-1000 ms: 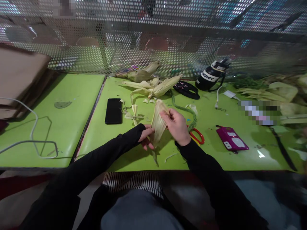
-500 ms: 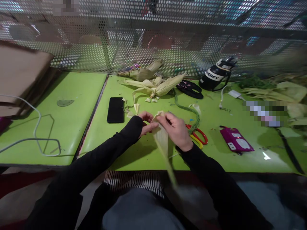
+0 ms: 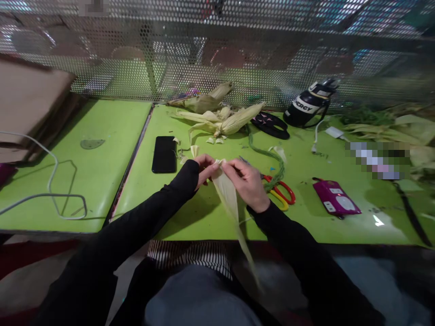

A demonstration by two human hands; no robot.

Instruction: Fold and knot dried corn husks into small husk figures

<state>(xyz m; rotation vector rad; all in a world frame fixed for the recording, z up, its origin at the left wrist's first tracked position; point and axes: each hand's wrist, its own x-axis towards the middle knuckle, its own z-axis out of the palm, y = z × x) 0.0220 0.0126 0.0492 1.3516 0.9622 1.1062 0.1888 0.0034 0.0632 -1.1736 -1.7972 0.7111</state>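
Observation:
A pale corn husk (image 3: pixel 228 192) hangs from my fingers, its long narrow tail trailing over the table's front edge. My left hand (image 3: pixel 205 170) pinches the husk's upper end between thumb and fingers. Close beside it, my right hand (image 3: pixel 247 183) is closed on the same end. Scissors with red and yellow handles (image 3: pixel 284 192) lie right of my right hand, partly under a green braided cord (image 3: pixel 280 170). Behind my hands is a pile of corn husks (image 3: pixel 234 123), with small cut bits in front of it.
A black phone (image 3: pixel 164 154) lies left of my hands. To the right are a purple power strip (image 3: pixel 336 198), a black bottle (image 3: pixel 307 104) and more husks (image 3: pixel 413 129). A perforated metal screen (image 3: pixel 204 54) lines the back; cardboard (image 3: pixel 30 99) stands far left on the green table (image 3: pixel 112 136).
The husk was upright and spread between my hands; now it hangs downward with its tail toward me. My left hand has moved up to pinch its top edge beside my right.

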